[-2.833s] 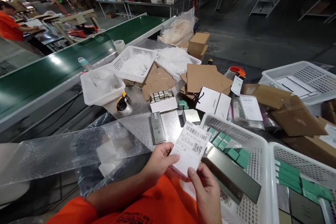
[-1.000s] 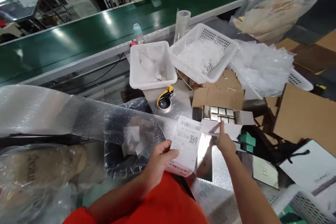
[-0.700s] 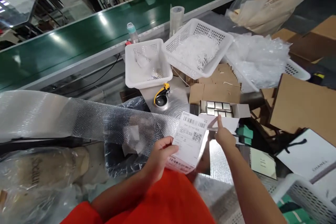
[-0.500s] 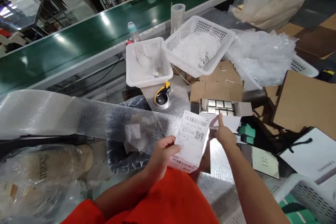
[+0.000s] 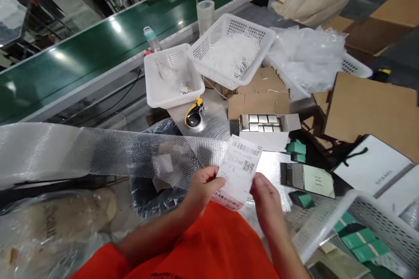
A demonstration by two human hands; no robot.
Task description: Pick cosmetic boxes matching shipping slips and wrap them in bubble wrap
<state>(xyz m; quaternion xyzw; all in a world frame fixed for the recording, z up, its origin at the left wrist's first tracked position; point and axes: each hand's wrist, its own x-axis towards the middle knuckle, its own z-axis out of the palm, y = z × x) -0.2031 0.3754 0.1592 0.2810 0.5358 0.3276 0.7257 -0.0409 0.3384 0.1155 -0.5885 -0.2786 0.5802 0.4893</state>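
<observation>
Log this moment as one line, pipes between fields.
left hand: holds label sheet | right hand: at sheet's right edge | beyond sheet: white box with silver-topped items | left of sheet: bubble wrap

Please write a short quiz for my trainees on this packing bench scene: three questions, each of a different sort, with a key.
1. Multiple choice: What is the left hand holding?
A) a white shopping bag
B) a printed sheet with a QR code
C) a bottle

2. True or false: The black-and-yellow tape dispenser is held in the right hand.

3. Fill the gap: The small silver-topped packs sit inside an open white ____.

Key:
1. B
2. False: it rests on the metal tabletop, while the right hand is at the right edge of the sheet.
3. box
</observation>
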